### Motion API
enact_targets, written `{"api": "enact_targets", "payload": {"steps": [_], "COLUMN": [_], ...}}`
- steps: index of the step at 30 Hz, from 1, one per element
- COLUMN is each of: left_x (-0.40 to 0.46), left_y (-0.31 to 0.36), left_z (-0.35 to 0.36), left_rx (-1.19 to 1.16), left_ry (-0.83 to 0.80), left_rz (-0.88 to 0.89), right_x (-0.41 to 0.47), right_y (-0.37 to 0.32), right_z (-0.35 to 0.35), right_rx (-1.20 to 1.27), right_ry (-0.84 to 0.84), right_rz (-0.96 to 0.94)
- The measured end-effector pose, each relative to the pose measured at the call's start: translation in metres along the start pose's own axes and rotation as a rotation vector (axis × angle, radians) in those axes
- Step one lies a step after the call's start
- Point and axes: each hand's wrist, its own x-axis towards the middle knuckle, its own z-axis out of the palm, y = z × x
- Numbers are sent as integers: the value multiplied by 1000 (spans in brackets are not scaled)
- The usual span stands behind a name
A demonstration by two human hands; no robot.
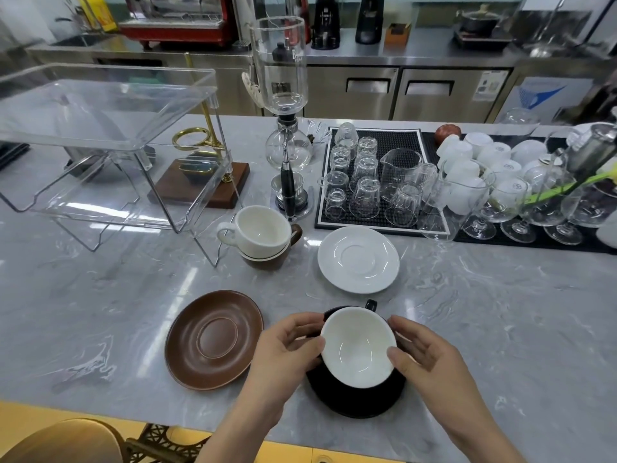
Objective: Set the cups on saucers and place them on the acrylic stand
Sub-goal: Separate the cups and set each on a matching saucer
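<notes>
Right now both hands cradle the black cup near the front edge of the marble counter: the left hand and right hand each curl fingers and thumb round its rim and sides, over the black saucer. The cup looks tilted toward the camera — whether its foot sits in the saucer's well I cannot tell. Set down off-centre, it could rock or slide when the pair is lifted to the acrylic stand, well apart at the back left. A white cup is nested in a brown cup; pulling them apart one-handed risks a knock. The brown saucer and white saucer lie bare.
</notes>
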Motion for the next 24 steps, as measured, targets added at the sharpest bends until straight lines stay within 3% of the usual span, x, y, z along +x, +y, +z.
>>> {"api": "enact_targets", "payload": {"steps": [7, 14, 24], "left_x": [1, 1, 10], "left_y": [14, 23, 27], "left_z": [-10, -23, -47], "left_rx": [8, 18, -11], "left_ry": [59, 76, 183], "left_rz": [115, 176, 217], "right_x": [4, 19, 41], "right_y": [-20, -43, -53], "right_z": [4, 22, 47], "right_rx": [-194, -344, -339], "right_ry": [134, 8, -91], "right_rz": [-190, -304, -370]}}
